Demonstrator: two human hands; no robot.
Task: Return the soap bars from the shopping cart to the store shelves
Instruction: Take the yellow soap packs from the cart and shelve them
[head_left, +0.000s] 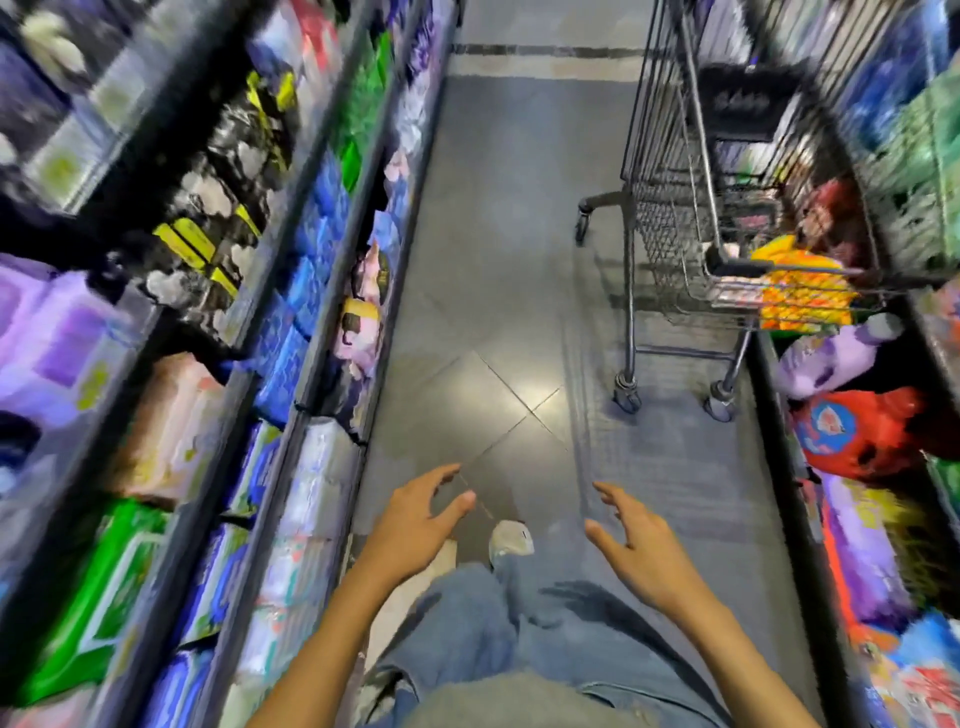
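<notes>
The aisle floor (498, 270) is laid with large dark grey tiles; a bright ceiling-light reflection sits on the tiles ahead of the person, and a pale band with a dark stripe crosses the far end. The picture is motion-blurred, so package labels cannot be read.

Left shelving (291, 332): several tiers run the length of the aisle, filled with purple, green, blue and black-and-yellow packs. Right shelving (779, 467): lower tiers carry a purple bottle (831, 358), a red bag (862, 431) and mixed coloured packs.

The wire shopping cart (670, 208) stands on the right side of the aisle, close to the right shelving and well ahead of the person, with all visible castors on the floor. Inside its basket lies an orange-and-yellow pack (800, 291) and a reddish item behind it; whether these are the soap bars cannot be told.

Left hand (415, 519): raised over the floor, fingers spread and lightly curled, holding nothing. Right hand (639, 545): same posture, fingers spread, empty. The two hands are apart, with one pale shoe (511, 538) and blue jeans (519, 634) visible between and below them.
</notes>
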